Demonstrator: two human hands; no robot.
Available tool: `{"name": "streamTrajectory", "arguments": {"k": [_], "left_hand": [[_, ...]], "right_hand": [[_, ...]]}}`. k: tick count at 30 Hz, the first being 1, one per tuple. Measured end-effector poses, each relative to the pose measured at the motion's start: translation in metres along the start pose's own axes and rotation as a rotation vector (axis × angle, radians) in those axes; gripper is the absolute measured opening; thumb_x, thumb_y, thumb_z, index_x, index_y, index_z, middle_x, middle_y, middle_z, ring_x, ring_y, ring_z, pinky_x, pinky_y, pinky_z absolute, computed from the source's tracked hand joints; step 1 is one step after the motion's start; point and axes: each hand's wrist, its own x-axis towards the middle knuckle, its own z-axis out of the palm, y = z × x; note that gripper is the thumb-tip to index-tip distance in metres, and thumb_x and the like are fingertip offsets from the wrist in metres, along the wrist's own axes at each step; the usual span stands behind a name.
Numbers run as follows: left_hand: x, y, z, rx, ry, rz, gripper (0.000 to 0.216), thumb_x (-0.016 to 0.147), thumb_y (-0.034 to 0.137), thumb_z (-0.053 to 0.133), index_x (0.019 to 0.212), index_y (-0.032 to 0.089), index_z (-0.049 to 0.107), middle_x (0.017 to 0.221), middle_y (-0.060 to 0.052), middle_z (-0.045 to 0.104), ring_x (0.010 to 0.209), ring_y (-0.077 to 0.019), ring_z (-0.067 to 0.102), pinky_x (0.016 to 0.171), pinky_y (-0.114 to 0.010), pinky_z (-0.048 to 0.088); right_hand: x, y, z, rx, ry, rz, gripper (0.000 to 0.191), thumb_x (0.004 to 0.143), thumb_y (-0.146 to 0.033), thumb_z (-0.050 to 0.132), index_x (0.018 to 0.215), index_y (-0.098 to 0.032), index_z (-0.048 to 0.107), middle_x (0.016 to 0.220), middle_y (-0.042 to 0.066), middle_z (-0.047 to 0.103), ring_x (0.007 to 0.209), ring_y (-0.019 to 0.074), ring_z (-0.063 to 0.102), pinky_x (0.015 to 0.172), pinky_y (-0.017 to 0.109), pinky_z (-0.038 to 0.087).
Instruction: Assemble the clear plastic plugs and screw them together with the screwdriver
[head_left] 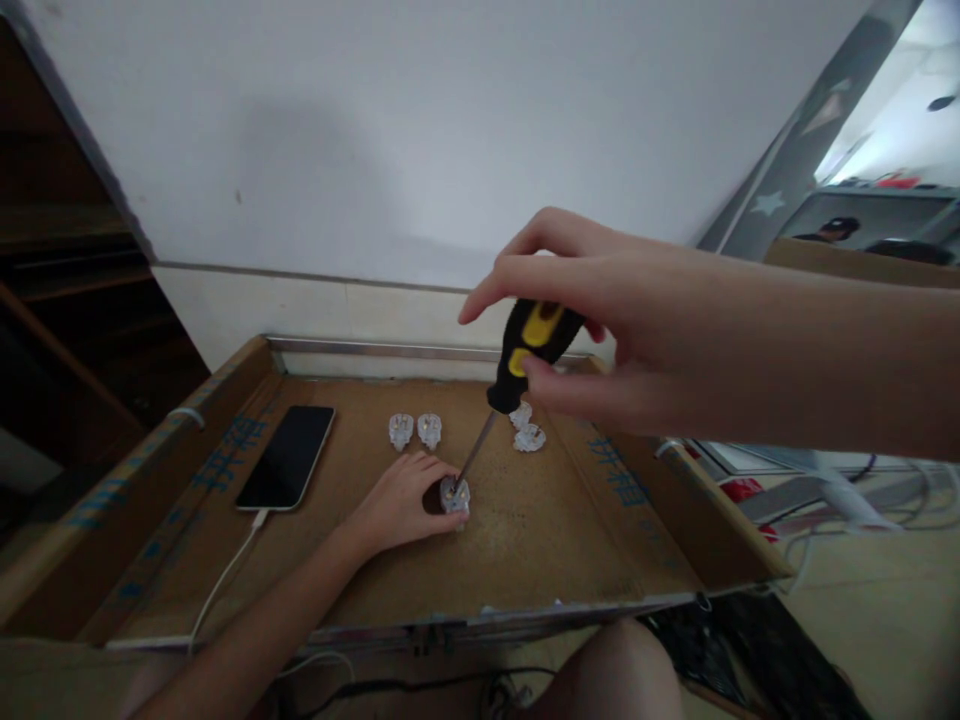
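Observation:
My left hand [409,505] pinches a small clear plastic plug [455,495] between thumb and fingers, down on the cardboard. In my right hand [577,320] is a screwdriver [538,335] with a black and yellow handle. Its metal shaft slants down to the left, and the tip meets the plug. Behind my left hand two similar plugs, a left one [400,430] and a right one [430,430], lie side by side. More clear plug pieces [529,438] lie under the screwdriver handle, partly hidden by it.
A phone [289,458] with a white cable [225,575] lies on the left of the cardboard tray [525,540]. Raised cardboard walls border both sides. A white wall [375,150] stands behind. Cables and plastic bags lie at the right; a person's head [836,230] shows far off.

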Motion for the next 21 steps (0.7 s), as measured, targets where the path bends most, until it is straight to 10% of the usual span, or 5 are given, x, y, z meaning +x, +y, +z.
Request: {"name": "streamTrajectory", "arguments": {"k": [21], "left_hand": [[-0.0004, 0.0025, -0.0014, -0.002, 0.003, -0.003, 0.038, 0.073, 0.045, 0.066, 0.102, 0.021, 0.062, 0.099, -0.005, 0.064, 0.093, -0.0224, 0.057, 0.086, -0.035, 0.041]], "right_hand": [[-0.0027, -0.0029, -0.0013, -0.004, 0.002, -0.048, 0.03, 0.071, -0.026, 0.061, 0.101, -0.026, 0.059, 0.111, 0.002, 0.049, 0.06, 0.0092, 0.047, 0.062, 0.029, 0.041]]}}
